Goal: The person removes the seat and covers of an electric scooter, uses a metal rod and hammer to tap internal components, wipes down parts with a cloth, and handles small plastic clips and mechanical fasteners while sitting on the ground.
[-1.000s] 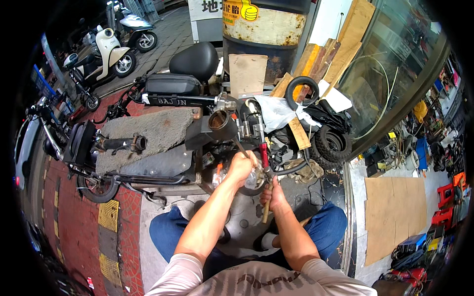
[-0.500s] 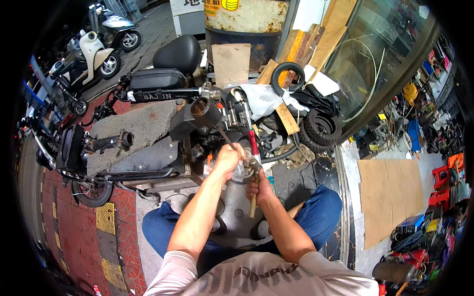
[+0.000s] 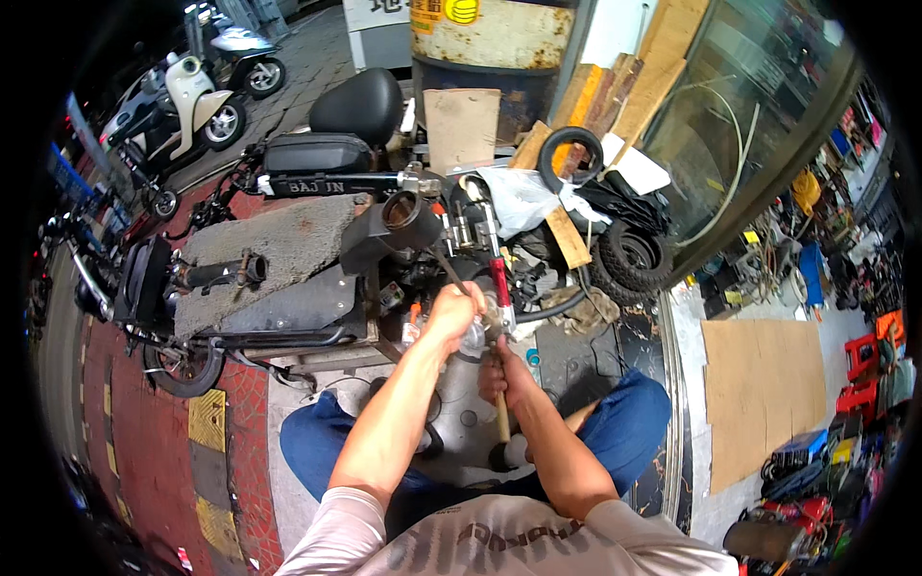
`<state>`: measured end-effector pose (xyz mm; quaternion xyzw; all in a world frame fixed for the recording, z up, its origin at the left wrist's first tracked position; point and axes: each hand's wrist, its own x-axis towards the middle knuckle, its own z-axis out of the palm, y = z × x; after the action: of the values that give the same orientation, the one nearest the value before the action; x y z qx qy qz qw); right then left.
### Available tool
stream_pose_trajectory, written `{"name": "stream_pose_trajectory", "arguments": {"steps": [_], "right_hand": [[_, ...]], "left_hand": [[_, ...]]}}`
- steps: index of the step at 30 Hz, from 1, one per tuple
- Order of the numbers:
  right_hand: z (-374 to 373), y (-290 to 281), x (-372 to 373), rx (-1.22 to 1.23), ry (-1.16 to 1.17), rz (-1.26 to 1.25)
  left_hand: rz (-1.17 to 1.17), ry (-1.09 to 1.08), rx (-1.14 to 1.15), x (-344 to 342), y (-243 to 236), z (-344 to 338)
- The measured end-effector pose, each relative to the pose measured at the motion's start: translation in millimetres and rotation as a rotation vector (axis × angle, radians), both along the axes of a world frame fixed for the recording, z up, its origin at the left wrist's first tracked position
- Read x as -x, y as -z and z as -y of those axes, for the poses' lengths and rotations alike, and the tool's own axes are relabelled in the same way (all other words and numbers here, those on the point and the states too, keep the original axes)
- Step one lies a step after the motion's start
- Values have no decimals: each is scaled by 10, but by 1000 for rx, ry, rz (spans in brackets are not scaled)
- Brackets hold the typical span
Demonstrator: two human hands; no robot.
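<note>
My left hand (image 3: 451, 317) is closed around a dark metal rod (image 3: 448, 267). The rod slants up and left toward a dark, flared part with a rusty round opening (image 3: 400, 213). My right hand (image 3: 502, 372) grips a hammer by its wooden handle (image 3: 502, 420), whose lower end sticks out below the fist. The hammer head, just above that fist, is close to my left hand and hard to make out. Clear plastic (image 3: 473, 338) shows beside my left fingers. Beyond my hands, a red and silver tube (image 3: 500, 283) stands among metal parts; what lies under my fists is hidden.
At left, a wooden stand (image 3: 320, 357) carries a grey mat (image 3: 279, 235) with a short black pipe (image 3: 223, 273). Tyres (image 3: 629, 254), a white plastic bag (image 3: 519, 200) and planks lie ahead right. A cardboard sheet (image 3: 765, 398) covers floor at right. Scooters (image 3: 197, 115) stand far left.
The view has shifted slightly, so the surroundings sit a little to the right. The hammer has tilted, its handle end swinging right. Both hands keep their grips.
</note>
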<state>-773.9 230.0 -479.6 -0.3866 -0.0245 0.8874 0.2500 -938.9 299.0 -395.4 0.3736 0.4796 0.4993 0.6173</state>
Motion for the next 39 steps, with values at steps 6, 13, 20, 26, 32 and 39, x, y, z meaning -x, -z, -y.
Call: {"name": "stream_pose_trajectory", "arguments": {"steps": [6, 13, 20, 26, 32, 39], "right_hand": [[-3, 38, 92, -71, -76, 28], [77, 283, -38, 41, 70, 169], [-164, 205, -97, 11, 153, 350], [-576, 94, -137, -134, 116, 281], [-682, 72, -118, -151, 64, 214], [-638, 18, -151, -99, 128, 92]], "left_hand": [[6, -1, -19, 34, 25, -13], [129, -57, -133, -29, 265, 17], [120, -105, -177, -81, 392, -308], [200, -81, -289, -145, 278, -322], [168, -38, -292, -110, 225, -258], [100, -54, -261, -128, 118, -222]]}}
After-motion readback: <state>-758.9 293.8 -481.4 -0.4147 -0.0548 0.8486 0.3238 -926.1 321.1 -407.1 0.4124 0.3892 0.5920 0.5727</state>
